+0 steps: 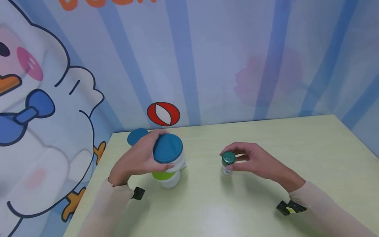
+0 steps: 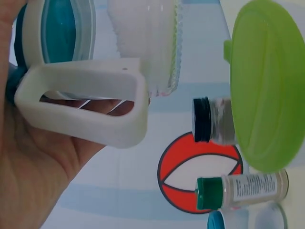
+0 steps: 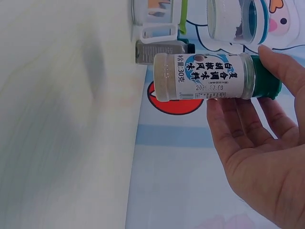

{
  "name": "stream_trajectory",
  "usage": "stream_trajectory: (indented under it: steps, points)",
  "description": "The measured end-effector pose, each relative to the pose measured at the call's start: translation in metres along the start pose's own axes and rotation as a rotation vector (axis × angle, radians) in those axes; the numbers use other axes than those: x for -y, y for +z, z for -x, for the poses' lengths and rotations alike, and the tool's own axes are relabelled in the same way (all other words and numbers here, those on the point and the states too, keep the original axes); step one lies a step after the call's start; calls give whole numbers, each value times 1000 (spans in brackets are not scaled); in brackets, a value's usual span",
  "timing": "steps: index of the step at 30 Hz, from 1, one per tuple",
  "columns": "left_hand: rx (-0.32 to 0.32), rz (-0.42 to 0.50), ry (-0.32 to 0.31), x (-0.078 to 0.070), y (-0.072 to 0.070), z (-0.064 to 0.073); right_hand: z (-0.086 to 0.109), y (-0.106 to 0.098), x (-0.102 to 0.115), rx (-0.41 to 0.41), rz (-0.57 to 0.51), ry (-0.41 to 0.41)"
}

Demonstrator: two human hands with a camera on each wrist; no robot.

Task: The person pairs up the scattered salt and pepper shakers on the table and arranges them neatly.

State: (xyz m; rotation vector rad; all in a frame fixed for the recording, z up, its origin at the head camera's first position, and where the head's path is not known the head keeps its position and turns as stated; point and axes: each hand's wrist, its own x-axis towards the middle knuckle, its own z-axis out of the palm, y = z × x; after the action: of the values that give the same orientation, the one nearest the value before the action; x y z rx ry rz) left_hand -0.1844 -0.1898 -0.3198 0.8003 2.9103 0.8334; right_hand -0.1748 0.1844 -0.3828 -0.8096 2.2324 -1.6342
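My left hand (image 1: 142, 156) grips a clear seasoning jar with a blue lid (image 1: 168, 148) from above. Its white handle (image 2: 83, 129) shows large in the left wrist view. The jar is raised above a green-lidded jar (image 1: 168, 179). In my right hand (image 1: 251, 161), thumb and fingers pinch the green cap (image 3: 266, 77) of a pepper seasoning shaker (image 3: 205, 76), which is upright with its printed label showing. Whether its base touches the table cannot be told.
A blue round lid (image 1: 137, 135) shows behind my left hand. A black-capped bottle (image 2: 221, 121) and another green-capped shaker (image 2: 252, 190) stand near the green lid (image 2: 267, 86). The pale table (image 1: 296, 148) meets a printed backdrop (image 1: 219, 65) at its far edge.
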Motion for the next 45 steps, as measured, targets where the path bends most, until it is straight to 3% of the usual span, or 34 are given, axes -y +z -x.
stream_trajectory:
  steps: [19, 37, 45]
  points:
    - [-82, 47, 32, -21, 35, -24, 25, -19, -7, -75, 9, 50]
    - [-42, 214, -21, -44, 71, -39, 49, -45, -20, -152, 42, 98]
    - [-1, 218, -30, -52, 91, -45, 62, -61, -24, -183, 96, 110]
